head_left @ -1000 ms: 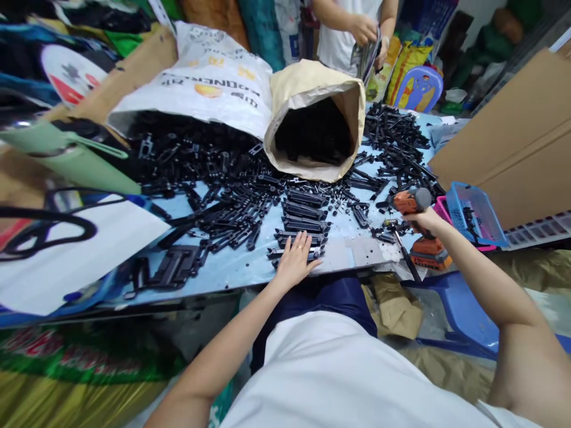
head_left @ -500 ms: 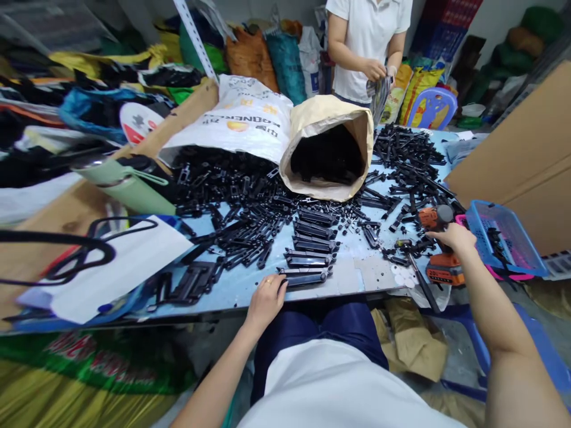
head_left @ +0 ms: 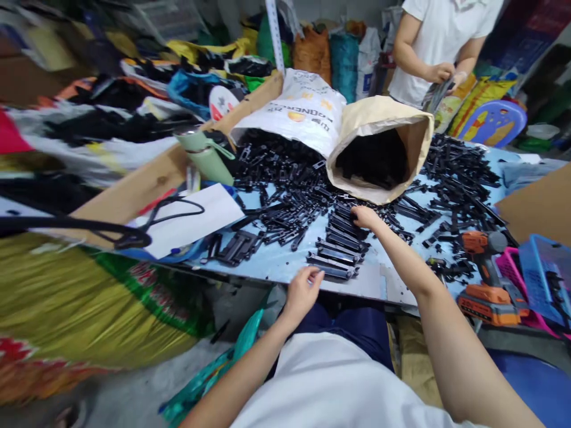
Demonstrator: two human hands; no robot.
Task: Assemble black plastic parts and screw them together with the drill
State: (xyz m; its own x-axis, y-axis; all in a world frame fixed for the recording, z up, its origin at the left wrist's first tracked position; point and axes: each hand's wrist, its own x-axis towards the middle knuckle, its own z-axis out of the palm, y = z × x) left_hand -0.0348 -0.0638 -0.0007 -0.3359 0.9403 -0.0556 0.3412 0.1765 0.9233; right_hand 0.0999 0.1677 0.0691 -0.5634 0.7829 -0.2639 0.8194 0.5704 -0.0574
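Observation:
A row of long black plastic parts [head_left: 335,257] lies near the table's front edge. My left hand [head_left: 304,290] rests at the left end of the nearest part, fingers curled together; whether they grip its tip or something small cannot be made out. Stretched over the row, my right hand [head_left: 366,217] is at its far end, fingertips closed and pointing down among the black parts; what they hold is hidden. An orange and black cordless drill [head_left: 488,273] stands on its battery at the right, away from both hands.
Behind the row are heaped small black parts [head_left: 285,202], an open paper sack [head_left: 423,128] and a white sack [head_left: 307,101]. A green tumbler [head_left: 209,157] and white paper [head_left: 191,226] lie left. Blue baskets [head_left: 546,267] stand right. Across the table a person [head_left: 419,65] handles thin strips.
My right hand has left the cordless drill and moved left to the far end of the row. The left hand stays by the nearest part. The view has turned left.

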